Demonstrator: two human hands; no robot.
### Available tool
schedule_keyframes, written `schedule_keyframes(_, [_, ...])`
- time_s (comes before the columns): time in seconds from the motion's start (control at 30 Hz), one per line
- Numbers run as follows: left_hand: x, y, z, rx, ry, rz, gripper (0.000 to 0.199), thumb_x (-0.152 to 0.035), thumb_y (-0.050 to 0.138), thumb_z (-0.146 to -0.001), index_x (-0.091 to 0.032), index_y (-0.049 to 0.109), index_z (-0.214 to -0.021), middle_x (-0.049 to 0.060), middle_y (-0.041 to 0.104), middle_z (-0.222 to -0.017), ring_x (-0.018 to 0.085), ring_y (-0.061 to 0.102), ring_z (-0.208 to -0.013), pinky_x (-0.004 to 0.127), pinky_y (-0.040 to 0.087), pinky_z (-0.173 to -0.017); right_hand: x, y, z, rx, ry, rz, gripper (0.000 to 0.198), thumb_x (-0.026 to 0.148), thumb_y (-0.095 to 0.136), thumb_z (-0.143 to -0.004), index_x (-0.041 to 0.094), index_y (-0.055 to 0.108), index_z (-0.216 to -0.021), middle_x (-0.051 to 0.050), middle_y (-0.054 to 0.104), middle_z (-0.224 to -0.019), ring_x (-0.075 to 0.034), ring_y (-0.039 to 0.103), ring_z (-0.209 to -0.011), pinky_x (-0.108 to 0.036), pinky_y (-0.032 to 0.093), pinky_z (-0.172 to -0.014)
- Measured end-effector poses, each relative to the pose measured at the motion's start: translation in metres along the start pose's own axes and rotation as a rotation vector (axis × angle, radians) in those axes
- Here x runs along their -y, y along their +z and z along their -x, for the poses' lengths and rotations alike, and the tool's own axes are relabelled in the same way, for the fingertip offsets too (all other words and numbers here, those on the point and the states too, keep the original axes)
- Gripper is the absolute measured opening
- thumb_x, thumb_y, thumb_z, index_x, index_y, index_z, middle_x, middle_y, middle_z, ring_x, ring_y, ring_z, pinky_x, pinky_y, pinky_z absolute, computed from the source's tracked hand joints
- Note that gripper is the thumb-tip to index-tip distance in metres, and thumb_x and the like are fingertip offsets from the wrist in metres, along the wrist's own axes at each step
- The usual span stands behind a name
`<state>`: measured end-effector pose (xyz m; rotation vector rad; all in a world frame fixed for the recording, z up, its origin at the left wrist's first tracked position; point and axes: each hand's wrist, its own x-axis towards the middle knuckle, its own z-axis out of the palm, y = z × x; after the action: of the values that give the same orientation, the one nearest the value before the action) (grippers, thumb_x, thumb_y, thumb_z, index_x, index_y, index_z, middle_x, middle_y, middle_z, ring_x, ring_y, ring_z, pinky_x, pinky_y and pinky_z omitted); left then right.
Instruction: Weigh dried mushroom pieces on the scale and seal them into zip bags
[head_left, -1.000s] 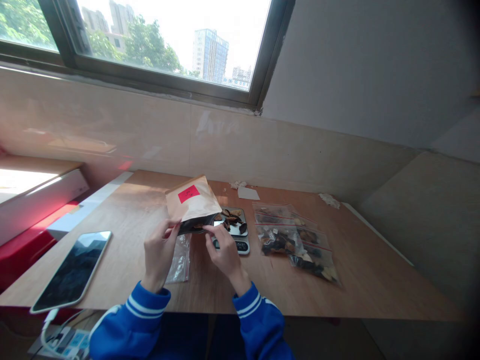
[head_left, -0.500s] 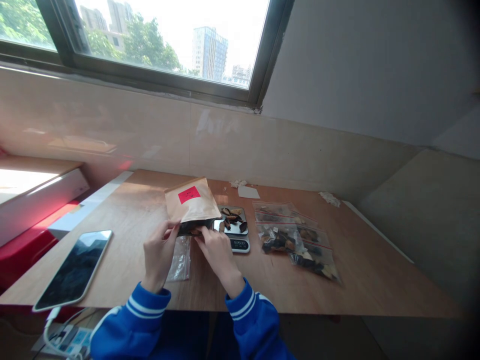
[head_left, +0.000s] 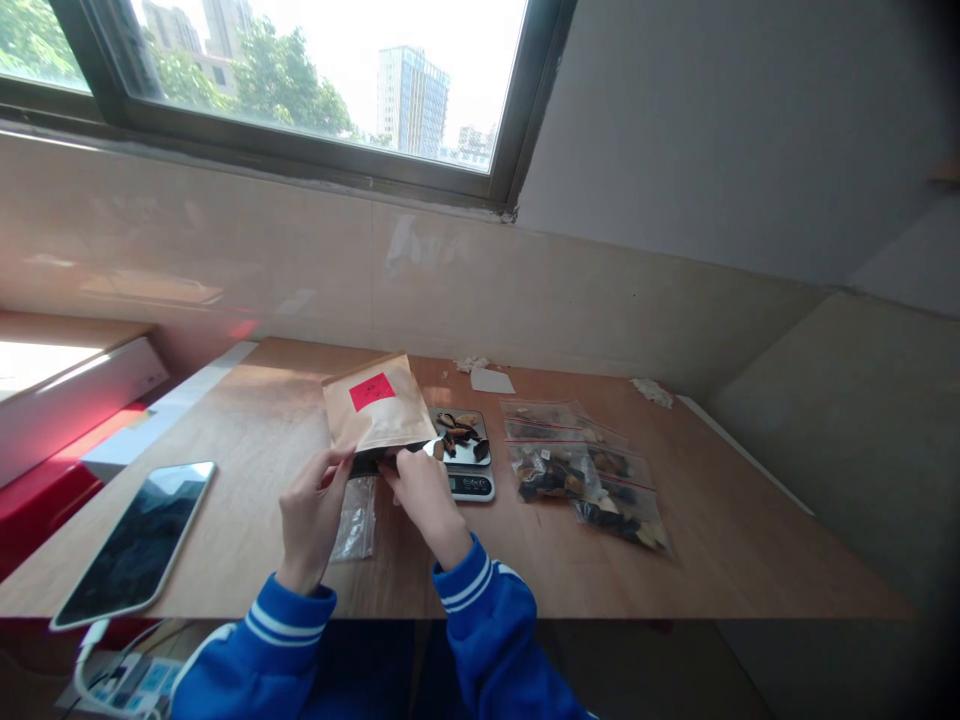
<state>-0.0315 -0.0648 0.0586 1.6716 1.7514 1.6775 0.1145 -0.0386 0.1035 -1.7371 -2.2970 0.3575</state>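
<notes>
A kraft paper bag [head_left: 384, 415] with a red label is tipped so its dark mouth faces me. My left hand [head_left: 309, 510] is closed on the lower left corner of that bag. At the mouth is my right hand [head_left: 421, 495], fingers curled and partly hidden by the bag's edge; what they pinch does not show. Just behind and to the right stands a small digital scale [head_left: 478, 488], with several dark and tan dried slices [head_left: 461, 435] on its plate. Under my hands lies a clear zip bag [head_left: 355, 525].
Several zip bags of dried slices [head_left: 559, 475] lie right of the scale. A phone [head_left: 139, 545] with a charging cable [head_left: 86, 650] sits on the left of the wooden table [head_left: 720, 540]. White paper [head_left: 492, 381] and crumpled tissue [head_left: 652, 392] are near the wall.
My right hand has shifted slightly left at the bag's mouth, and its fingertips are more hidden. The slices seen inside the mouth earlier are now covered. The whole view has shifted slightly.
</notes>
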Motion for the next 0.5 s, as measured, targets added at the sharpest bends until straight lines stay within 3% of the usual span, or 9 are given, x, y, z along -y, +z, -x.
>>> schedule_keyframes(0.13, [0.007, -0.003, 0.004, -0.034, 0.003, -0.021, 0.022, -0.043, 0.059, -0.085, -0.023, 0.069, -0.089, 0.000, 0.075, -0.087, 0.017, 0.072, -0.076, 0.023, 0.054, -0.069, 0.009, 0.011, -0.002, 0.040, 0.005, 0.053, 0.028, 0.027, 0.050, -0.095, 0.012, 0.073, -0.088, -0.016, 0.073, -0.075, -0.026, 0.072, -0.077, -0.030, 0.051, -0.063])
schedule_keyframes(0.37, [0.006, -0.003, 0.001, -0.061, 0.024, -0.051, 0.022, -0.043, 0.059, -0.086, -0.023, 0.070, -0.089, 0.000, 0.075, -0.088, 0.016, 0.071, -0.075, 0.023, 0.054, -0.068, 0.014, 0.015, -0.004, -0.107, 0.024, 0.101, 0.027, 0.025, 0.044, -0.097, 0.014, 0.069, -0.094, -0.017, 0.073, -0.081, -0.026, 0.072, -0.075, -0.029, 0.050, -0.060])
schedule_keyframes(0.5, [0.004, -0.004, -0.003, -0.071, 0.018, -0.049, 0.022, -0.042, 0.059, -0.085, -0.022, 0.069, -0.087, 0.000, 0.075, -0.085, 0.016, 0.071, -0.072, 0.023, 0.054, -0.066, 0.005, 0.007, 0.005, -0.226, -0.001, -0.025, 0.025, 0.032, 0.047, -0.096, 0.021, 0.067, -0.107, -0.008, 0.072, -0.073, -0.019, 0.069, -0.068, -0.023, 0.044, -0.059])
